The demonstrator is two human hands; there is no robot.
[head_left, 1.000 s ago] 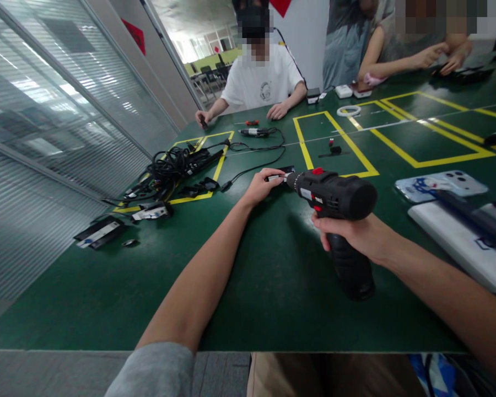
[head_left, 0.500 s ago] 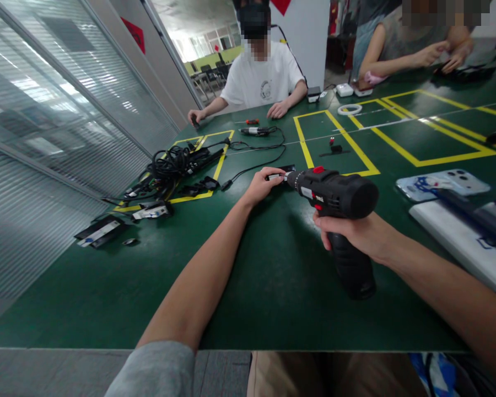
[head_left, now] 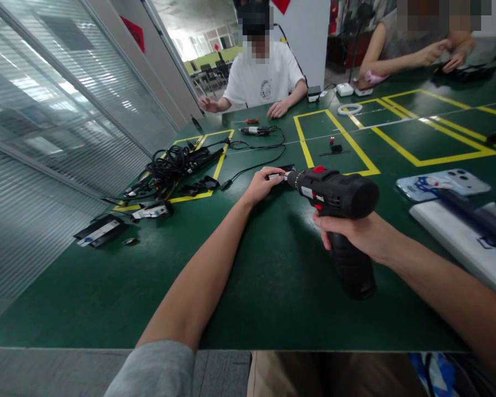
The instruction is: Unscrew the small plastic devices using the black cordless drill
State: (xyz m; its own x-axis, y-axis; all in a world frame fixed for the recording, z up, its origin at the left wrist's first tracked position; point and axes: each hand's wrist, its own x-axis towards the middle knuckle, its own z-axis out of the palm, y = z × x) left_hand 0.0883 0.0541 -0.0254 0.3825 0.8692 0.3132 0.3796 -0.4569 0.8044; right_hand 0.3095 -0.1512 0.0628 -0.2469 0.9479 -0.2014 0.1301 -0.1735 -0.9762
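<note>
My right hand point(head_left: 355, 234) is wrapped round the grip of a black cordless drill point(head_left: 334, 190) with red switches. The drill points away and to the left, its chuck close to my left fingertips. With its fingers closed, my left hand point(head_left: 264, 184) holds a small black and silver part point(head_left: 288, 169) down at the table. The drill's tip meets this part, though the exact contact is hidden by the chuck and fingers. A black cable point(head_left: 252, 167) with a plug end lies just left of my left hand.
A heap of black cables point(head_left: 177, 165) and dark flat parts point(head_left: 101, 230) lie on the left. A phone point(head_left: 442, 184) and a white case point(head_left: 458, 237) are at right. Yellow tape point(head_left: 334, 132) marks the green table point(head_left: 273, 292). A co-worker point(head_left: 264, 71) sits opposite.
My hands and the drill have stayed in place. Across the table, the co-worker has let go of a small dark object and lifted that hand.
</note>
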